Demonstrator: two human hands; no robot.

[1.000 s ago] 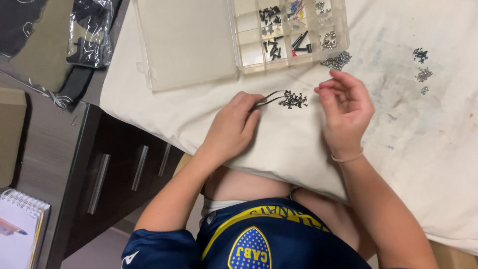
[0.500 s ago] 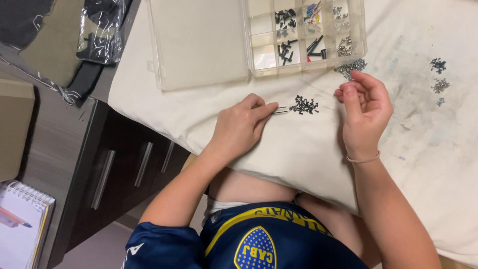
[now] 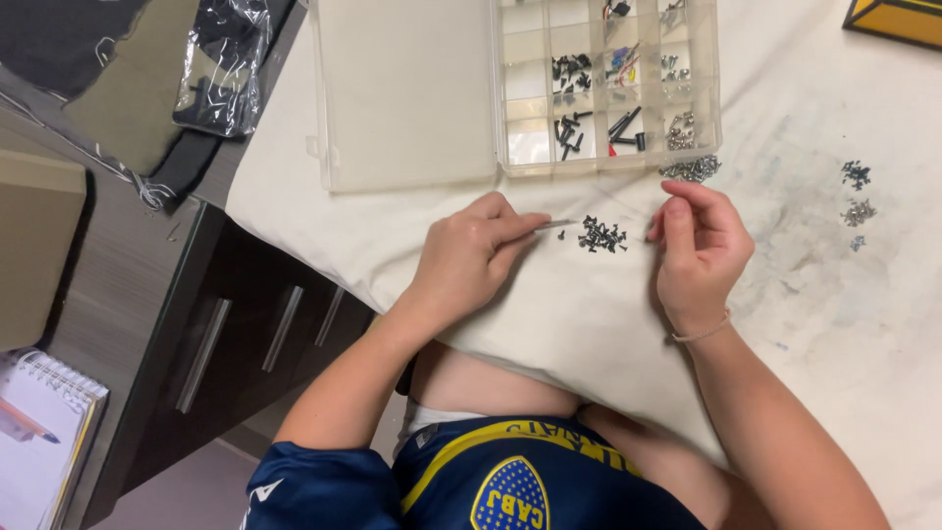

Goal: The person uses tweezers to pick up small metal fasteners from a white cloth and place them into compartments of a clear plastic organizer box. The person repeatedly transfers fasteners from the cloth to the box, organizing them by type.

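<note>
Nearest the camera is the person's blue and yellow jersey [image 3: 510,481], with both forearms reaching away over a white cloth [image 3: 589,334] that covers the table [image 3: 128,285]. The left hand [image 3: 471,257] rests on the cloth, its fingers [image 3: 515,228] pressed together around a pair of metal tweezers [image 3: 555,225] whose tips point right toward a small pile of dark screws [image 3: 601,235]. The tips lie just beside the pile; whether they touch a screw cannot be told. The right hand [image 3: 699,250] sits just right of the pile, thumb and forefinger brought together as if pinching something too small to make out. Farther right, well apart, lie smaller clusters of screws [image 3: 857,191] on a stained part of the cloth. Beyond the hands stands an open clear plastic organizer box [image 3: 510,93], lid laid flat to the left, compartments holding small parts. At the near left lies a spiral notebook [image 3: 39,432].
</note>
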